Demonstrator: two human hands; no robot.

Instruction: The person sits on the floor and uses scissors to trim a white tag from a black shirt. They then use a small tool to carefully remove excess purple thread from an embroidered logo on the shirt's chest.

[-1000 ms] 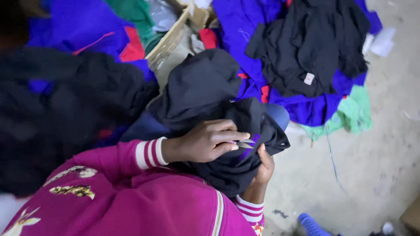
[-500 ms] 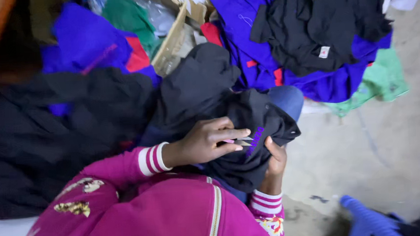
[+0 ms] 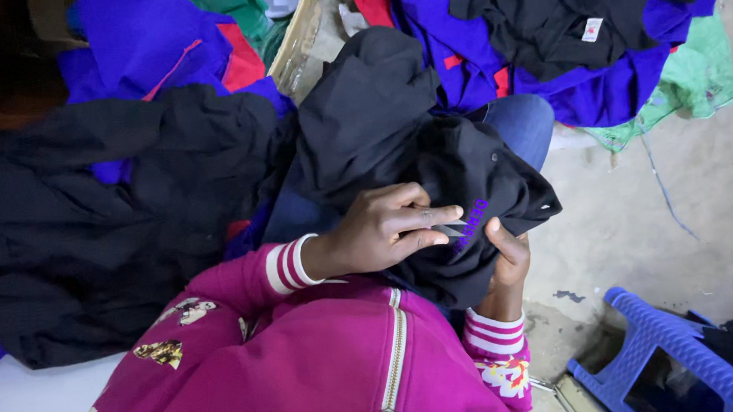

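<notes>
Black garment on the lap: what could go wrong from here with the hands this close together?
1. The left hand pinches a small metal tool, seemingly snips, close to the right hand thumb; a slip might nick it.
2. The tool lies on the black garment beside its purple lettering, so fabric could be cut.

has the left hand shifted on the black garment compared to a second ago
No. The left hand lies on the black garment just as before, fingertips by its purple print; only the camera view has shifted.
</notes>
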